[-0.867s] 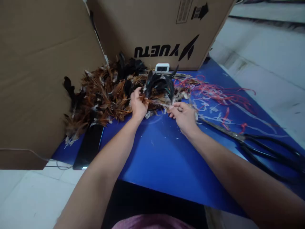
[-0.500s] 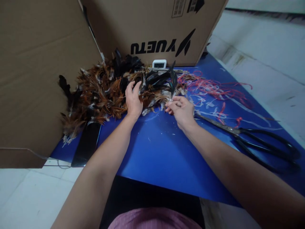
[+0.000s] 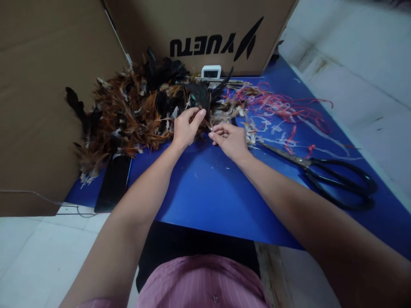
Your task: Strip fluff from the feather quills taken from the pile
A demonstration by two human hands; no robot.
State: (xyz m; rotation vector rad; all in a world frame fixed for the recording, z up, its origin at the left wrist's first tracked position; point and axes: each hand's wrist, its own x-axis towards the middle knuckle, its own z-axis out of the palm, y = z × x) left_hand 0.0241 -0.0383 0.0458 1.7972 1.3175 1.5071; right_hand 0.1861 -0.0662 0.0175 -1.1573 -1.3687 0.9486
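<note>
A dark, glossy feather (image 3: 203,93) stands up between my hands, its pale quill end low near my fingertips. My right hand (image 3: 231,140) is closed, thumb and fingers pinching that quill end. On the other side, my left hand (image 3: 188,127) has its thumb and forefinger drawn together against the lower part of the same feather; the exact contact is partly hidden. Behind and left of my hands spreads a heap of brown and black feathers (image 3: 128,113). Paler, fluffy feathers (image 3: 228,112) lie just behind my right hand.
Black-handled scissors (image 3: 302,161) lie right on the blue table (image 3: 205,192). Red string (image 3: 272,102) and white ties (image 3: 269,124) tangle at the back right. A white digital display (image 3: 211,67) stands before a cardboard box (image 3: 154,25). Another cardboard panel (image 3: 48,85) rises at left.
My right hand has moved left with the feather, bringing it up against my left hand. My left fingers, spread before, have closed in on it. The view has tilted slightly down.
</note>
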